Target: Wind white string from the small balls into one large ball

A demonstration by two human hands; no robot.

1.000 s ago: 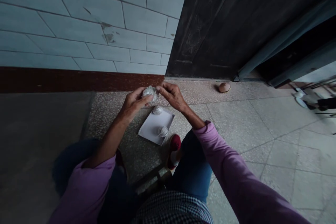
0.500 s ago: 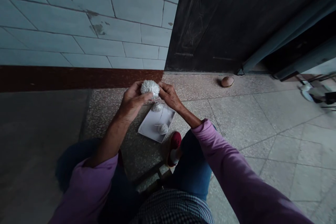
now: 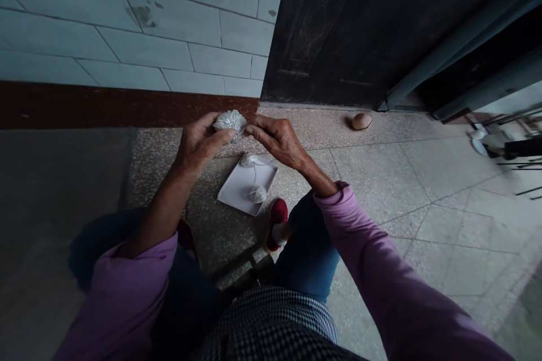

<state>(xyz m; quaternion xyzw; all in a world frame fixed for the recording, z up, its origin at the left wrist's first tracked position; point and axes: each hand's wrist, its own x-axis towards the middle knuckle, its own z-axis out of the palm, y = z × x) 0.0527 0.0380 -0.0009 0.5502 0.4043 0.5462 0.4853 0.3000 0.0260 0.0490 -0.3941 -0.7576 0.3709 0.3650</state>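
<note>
My left hand (image 3: 197, 144) is closed around a ruffled white yarn piece (image 3: 230, 120), rounded and layered like a flower, thumb in front and fingers behind. My right hand (image 3: 277, 138) is closed in a pinch at the right edge of that piece. Whatever lies between its fingertips is too small to make out. Below both hands, a shallow white tray (image 3: 237, 194) rests on the floor. Inside it are a ball of white yarn (image 3: 258, 194) near the front and another white yarn bundle (image 3: 248, 161) at the back, a strand running between them.
A red shoe (image 3: 278, 220) of mine stands right of the tray. Beyond are a tiled wall (image 3: 182, 28) and a dark door (image 3: 330, 34). A small rounded tan object (image 3: 362, 120) lies by the threshold. Blurred items (image 3: 495, 141) stand at far right.
The view has shifted, so the scene sits higher and slightly left. My right hand has drawn a little away from the yarn piece, which tilts flatter in my left hand.
</note>
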